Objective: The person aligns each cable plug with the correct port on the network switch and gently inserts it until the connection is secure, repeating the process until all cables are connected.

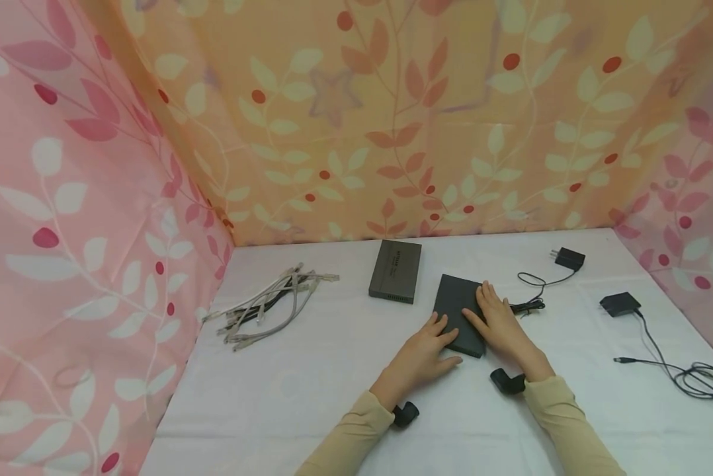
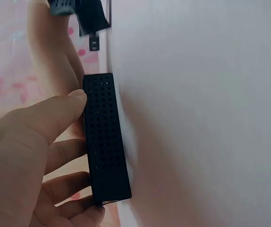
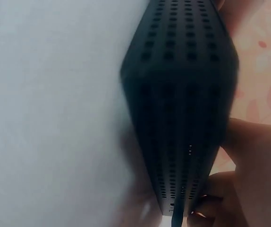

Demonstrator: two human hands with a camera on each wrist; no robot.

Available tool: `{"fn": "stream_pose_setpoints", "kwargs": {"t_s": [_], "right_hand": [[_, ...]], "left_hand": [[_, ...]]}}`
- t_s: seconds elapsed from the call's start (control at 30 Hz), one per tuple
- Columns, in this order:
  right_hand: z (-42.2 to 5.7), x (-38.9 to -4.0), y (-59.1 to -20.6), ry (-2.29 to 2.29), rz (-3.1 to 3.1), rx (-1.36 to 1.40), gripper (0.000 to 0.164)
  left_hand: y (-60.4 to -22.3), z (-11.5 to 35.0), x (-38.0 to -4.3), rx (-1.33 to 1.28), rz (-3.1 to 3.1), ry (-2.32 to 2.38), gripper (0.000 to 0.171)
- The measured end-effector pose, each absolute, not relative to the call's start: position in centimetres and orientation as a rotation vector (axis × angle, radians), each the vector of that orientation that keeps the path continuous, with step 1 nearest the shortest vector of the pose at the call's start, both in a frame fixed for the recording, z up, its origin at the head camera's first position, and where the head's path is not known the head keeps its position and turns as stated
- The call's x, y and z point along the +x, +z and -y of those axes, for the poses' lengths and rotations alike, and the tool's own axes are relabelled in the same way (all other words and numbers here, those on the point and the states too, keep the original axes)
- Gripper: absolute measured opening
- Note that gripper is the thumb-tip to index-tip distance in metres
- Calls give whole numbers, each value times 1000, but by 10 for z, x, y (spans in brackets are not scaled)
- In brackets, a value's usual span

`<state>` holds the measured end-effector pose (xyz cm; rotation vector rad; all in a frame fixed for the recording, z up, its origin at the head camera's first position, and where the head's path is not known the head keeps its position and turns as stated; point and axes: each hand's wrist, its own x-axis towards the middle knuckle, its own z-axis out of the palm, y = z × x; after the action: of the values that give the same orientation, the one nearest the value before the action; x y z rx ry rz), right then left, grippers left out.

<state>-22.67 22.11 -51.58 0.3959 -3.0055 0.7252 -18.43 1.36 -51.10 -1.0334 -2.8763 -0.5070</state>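
A flat dark network switch (image 1: 456,304) lies tilted slightly to the left on the white table. The left hand (image 1: 419,357) rests its extended fingers on the switch's near left part; in the left wrist view its thumb touches the edge of the vented side (image 2: 105,127). Across the right edge lies the right hand (image 1: 502,324), fingers pointing away and thumb on the top face. From the right wrist, the switch's perforated sides (image 3: 178,104) fill the middle, partly covering that hand's fingers. A thin dark cable (image 3: 177,217) passes before the far end.
Behind and left stands a second switch (image 1: 395,271) with lettering. Farther left lies a heap of grey and black network cables (image 1: 267,307). On the right are a power adapter (image 1: 571,259) with a bundled cord (image 1: 529,306) beside the right hand, and another adapter (image 1: 620,304) with a coiled cord (image 1: 704,382).
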Motion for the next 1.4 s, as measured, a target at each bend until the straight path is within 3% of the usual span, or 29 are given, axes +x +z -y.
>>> {"fn": "stream_pose_setpoints", "kwargs": {"t_s": [0.83,1.1,1.4], "right_hand": [[-242,-251,-516,850,3009,619,76],[-247,-256,-521,954,2978,651,75],[-246,-255,-527,1040,2961,610,75]], "left_hand": [[-513,-29,-173,-1191,2866,-519,59],[-517,-25,-182,-1138,2926,-891,54],[-521,-20,-191,-889,2925,-1358,71]]}}
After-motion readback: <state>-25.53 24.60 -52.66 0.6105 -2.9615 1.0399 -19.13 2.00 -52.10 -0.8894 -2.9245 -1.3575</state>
